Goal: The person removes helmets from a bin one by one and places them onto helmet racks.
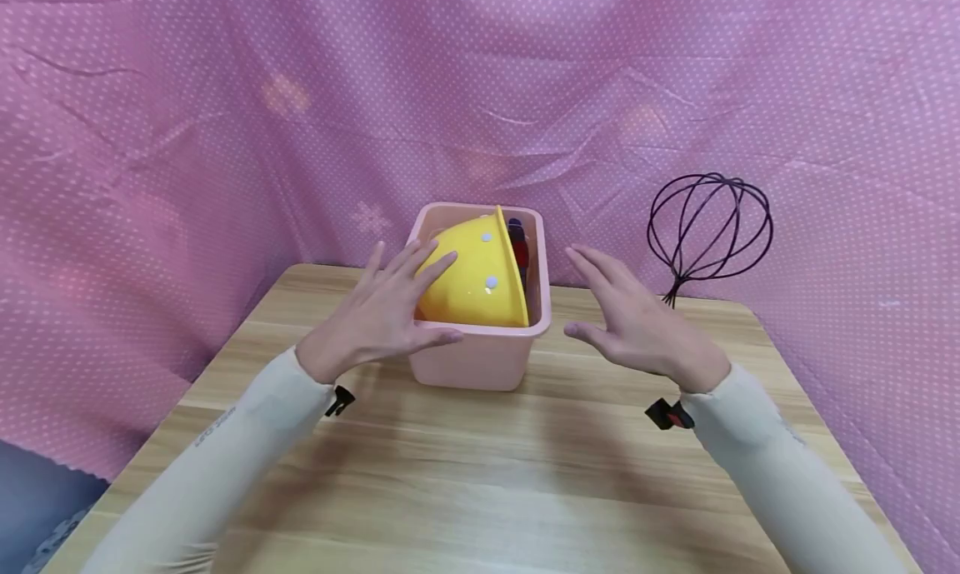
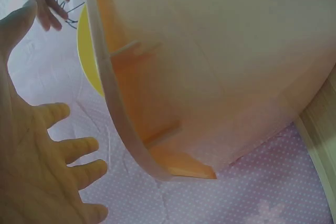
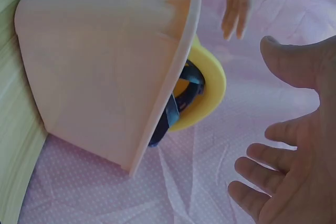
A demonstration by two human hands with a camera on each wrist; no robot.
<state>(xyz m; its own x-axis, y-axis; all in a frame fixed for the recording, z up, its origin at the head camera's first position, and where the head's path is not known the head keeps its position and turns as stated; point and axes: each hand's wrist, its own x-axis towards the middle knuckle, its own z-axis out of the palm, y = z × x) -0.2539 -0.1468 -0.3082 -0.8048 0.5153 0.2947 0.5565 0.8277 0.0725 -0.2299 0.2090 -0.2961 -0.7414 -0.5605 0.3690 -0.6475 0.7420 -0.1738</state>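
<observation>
A yellow hard hat [image 1: 476,278] sits tilted on its side in a pink plastic bin [image 1: 472,361], its brim rising above the rim. Black straps [image 3: 172,109] show inside the hat in the right wrist view. Beside it in the bin is a red and dark item [image 1: 519,249], mostly hidden. My left hand [image 1: 378,316] hovers at the bin's left side with fingers spread, overlapping the hat in the head view. In the left wrist view it is apart from the rim. To the right of the bin, my right hand [image 1: 637,316] hangs with straight fingers, holding nothing.
The bin stands toward the back of a light wooden table [image 1: 465,474]. A black wire whisk [image 1: 675,289] rises at the back right, its lower end hidden by my right hand. Pink dotted cloth [image 1: 480,99] hangs behind and along both sides.
</observation>
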